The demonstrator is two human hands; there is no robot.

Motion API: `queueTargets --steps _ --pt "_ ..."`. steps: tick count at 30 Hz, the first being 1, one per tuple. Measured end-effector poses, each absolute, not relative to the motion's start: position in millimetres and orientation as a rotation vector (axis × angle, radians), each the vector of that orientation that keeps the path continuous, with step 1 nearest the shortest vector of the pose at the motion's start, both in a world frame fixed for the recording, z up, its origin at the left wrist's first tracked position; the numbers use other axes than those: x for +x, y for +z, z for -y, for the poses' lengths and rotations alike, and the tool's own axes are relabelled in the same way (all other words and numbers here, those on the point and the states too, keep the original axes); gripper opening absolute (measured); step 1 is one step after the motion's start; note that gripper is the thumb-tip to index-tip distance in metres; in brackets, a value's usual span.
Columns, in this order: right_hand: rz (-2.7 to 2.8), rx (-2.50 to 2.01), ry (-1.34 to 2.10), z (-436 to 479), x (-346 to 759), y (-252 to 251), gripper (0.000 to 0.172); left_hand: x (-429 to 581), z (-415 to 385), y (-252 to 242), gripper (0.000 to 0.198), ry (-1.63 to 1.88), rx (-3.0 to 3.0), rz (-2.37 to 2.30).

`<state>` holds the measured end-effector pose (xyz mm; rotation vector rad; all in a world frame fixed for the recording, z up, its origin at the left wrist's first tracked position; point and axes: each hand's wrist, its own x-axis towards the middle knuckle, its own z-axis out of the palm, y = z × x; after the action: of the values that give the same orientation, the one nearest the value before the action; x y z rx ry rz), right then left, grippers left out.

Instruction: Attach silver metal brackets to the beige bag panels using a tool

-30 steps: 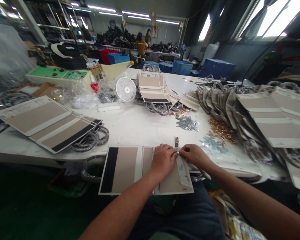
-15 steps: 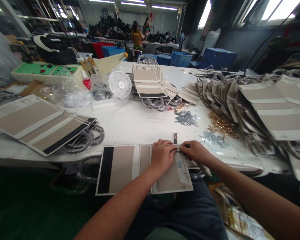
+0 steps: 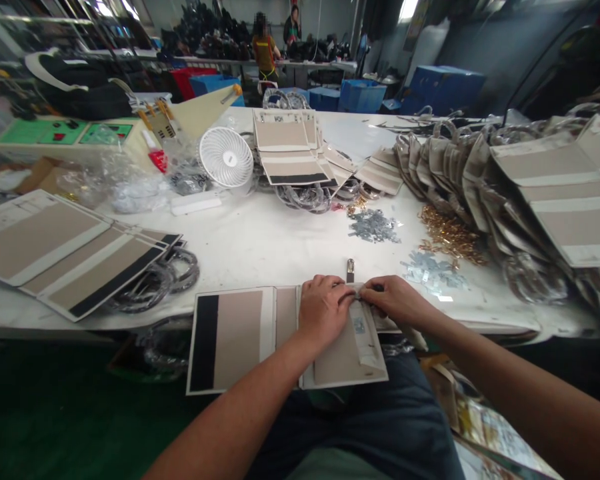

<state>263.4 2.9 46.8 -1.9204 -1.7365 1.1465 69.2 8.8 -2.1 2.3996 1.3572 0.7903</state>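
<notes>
We've got both hands meeting on the far edge of a beige panel, which lies flat half on the table edge, half over our lap. L hand is curled, fingertips pressing that edge. R hand has its fingers drawn together, pinching the same edge where a white strip starts; the strip runs back toward us betw. the wrists.

Just beyond the knuckles lies a small metal clip, apart from both hands. Near the R hand's far side are silver bits, w/ gold hardware further out. Well off the L hand are stacked panels over coiled handles. A white fan stands far ahead. Nothing blocks the hands.
</notes>
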Motion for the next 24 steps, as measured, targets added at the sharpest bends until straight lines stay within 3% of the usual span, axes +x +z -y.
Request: queueTargets --steps 9,24 --pt "1.382 -1.780 1.488 -5 267 45 0.018 69 -10 -2 0.011 0.783 2.403 -1.347" --pt "1.477 -1.916 1.275 -6 260 39 0.011 70 -7 -5 0.013 0.839 2.441 -1.332"
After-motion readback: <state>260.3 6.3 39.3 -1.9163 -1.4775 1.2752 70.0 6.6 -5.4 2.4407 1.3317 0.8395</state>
